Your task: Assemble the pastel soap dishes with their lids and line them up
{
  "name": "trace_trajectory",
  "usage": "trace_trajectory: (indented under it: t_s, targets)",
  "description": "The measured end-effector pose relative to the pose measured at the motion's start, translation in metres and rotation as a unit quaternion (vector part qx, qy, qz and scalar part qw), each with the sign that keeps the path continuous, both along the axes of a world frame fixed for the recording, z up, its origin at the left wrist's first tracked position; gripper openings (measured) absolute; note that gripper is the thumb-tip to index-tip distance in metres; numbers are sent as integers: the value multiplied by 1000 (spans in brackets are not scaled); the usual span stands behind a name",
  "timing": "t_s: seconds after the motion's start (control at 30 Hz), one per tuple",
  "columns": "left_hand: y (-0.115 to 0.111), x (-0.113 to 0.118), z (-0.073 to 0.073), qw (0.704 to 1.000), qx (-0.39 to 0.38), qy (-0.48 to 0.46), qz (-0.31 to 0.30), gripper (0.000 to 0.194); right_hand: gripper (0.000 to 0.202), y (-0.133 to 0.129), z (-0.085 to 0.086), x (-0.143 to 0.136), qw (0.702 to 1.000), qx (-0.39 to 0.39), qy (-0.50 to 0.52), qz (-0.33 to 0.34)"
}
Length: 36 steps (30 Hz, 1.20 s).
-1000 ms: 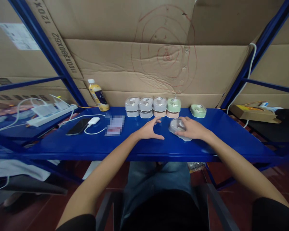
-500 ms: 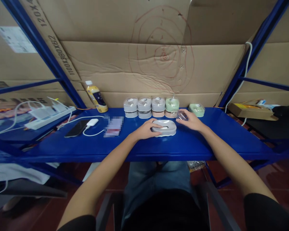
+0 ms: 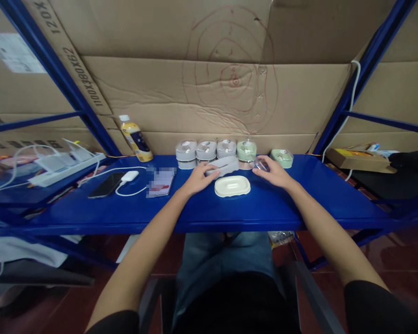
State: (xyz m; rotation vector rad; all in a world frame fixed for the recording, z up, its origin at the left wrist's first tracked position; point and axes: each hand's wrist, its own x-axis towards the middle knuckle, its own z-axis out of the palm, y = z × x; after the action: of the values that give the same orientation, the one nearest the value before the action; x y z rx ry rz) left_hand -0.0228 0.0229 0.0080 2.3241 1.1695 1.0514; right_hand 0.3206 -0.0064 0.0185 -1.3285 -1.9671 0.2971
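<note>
A grey oval lid with a slot point(image 3: 227, 167) is tilted in my left hand point(image 3: 199, 178), raised off the table. Just below it a cream oval base point(image 3: 232, 186) lies on the blue table. My right hand point(image 3: 272, 172) holds a small clear plastic piece point(image 3: 260, 163) between thumb and fingers. Behind the hands stands a row of stacked small boxes: grey ones point(image 3: 186, 153) on the left and a green-topped one point(image 3: 246, 150) on the right. A separate green box point(image 3: 282, 158) sits beyond my right hand.
On the blue table point(image 3: 167, 218) at the left are a yellow bottle point(image 3: 138, 140), a black phone point(image 3: 106, 185), a white charger point(image 3: 130, 176) with cable and a blurred-out phone point(image 3: 162, 182). An open cardboard box point(image 3: 360, 161) and blue posts stand at the right.
My left hand has lifted the grey lid up and to the left, off the cream base, which now shows. My right hand still holds the clear piece. The view has shifted slightly.
</note>
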Motion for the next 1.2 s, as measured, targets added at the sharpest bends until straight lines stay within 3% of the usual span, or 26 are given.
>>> trace_trajectory:
  t_s: [0.1,0.23,0.47,0.63,0.7,1.0,1.2]
  targets:
    - [-9,7,-2,994,-2,36,-106,47,71,1,0,1,1000,13,3,-3]
    - [-15,14,-6,984,-12,77,-162,46,70,2,-2,2,1000,20,5,0]
    - [-21,17,-4,981,-13,116,-157,59,74,-4,-4,-8,998,37,0,58]
    - [-29,26,-8,983,-49,102,-148,119,78,-14,0,-25,981,65,-39,178]
    - [-29,29,-11,981,-64,90,-162,131,79,-16,2,-32,973,56,-63,216]
    - [-18,31,-26,973,-99,-12,-206,149,82,-13,17,-49,950,37,-127,283]
    - [-18,30,-25,979,-88,19,-182,147,83,-11,25,-57,942,28,-182,280]
